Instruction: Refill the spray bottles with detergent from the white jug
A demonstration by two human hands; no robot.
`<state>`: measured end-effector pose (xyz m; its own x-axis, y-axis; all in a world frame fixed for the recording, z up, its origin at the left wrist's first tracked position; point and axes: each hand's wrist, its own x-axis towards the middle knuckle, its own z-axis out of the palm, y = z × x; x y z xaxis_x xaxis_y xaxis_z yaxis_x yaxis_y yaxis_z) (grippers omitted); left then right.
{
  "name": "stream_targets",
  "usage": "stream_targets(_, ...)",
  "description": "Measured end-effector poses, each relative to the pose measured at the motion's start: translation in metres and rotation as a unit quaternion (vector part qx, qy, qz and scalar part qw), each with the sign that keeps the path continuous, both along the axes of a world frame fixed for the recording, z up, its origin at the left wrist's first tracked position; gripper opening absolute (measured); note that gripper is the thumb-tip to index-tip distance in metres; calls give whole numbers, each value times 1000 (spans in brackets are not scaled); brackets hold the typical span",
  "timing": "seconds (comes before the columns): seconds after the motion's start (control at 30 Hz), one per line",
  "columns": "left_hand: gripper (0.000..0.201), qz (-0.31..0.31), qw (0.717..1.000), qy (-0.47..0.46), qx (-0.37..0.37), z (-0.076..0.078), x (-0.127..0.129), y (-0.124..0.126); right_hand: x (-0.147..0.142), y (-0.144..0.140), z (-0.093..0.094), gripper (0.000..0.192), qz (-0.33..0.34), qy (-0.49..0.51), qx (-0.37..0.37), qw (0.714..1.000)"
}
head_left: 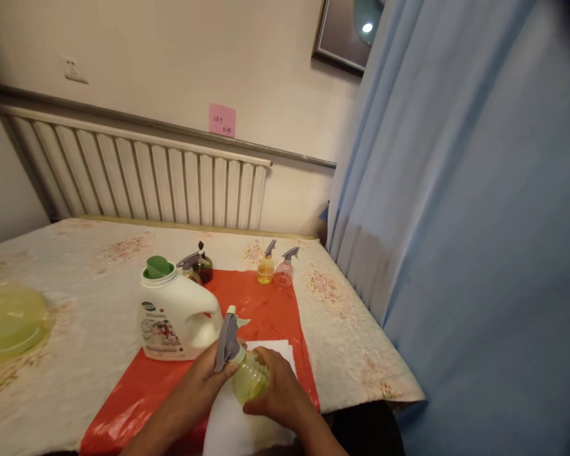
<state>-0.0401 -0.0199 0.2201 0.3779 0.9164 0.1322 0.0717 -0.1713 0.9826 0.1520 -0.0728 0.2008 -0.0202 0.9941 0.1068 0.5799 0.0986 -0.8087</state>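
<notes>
My right hand (278,389) wraps around the body of a small clear spray bottle (249,379) with yellow-green liquid, held over a white cloth (275,348) on a red sheet (266,310). My left hand (208,375) grips the bottle's grey trigger head (227,342). Just behind it stands a white detergent jug (173,316) with a green cap (158,267).
Small spray bottles stand at the red sheet's far edge: a dark one (200,265), a yellow one (266,266), a pink one (285,271). A yellow-green plastic basin (9,320) sits at the left. A blue curtain (456,221) hangs right; a radiator (137,174) lines the wall.
</notes>
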Motion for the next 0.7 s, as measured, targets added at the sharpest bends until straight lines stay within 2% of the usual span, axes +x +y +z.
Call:
stream_targets(0.13,21,-3,999,21,37,4,-1,-2,0,0,2,76,-1,2,-5,1000)
stream_targets(0.27,25,-21,999,33,23,2,-2,-2,-1,0,3,74,-4,-6,-9,1000)
stream_targets(0.47,31,-16,1000,-11,-13,-6,-3,1,-2,-3,4,69,9,6,2,1000)
stream_targets(0.7,37,27,998,38,40,6,-6,0,-2,-3,8,72,2,-7,-4,1000)
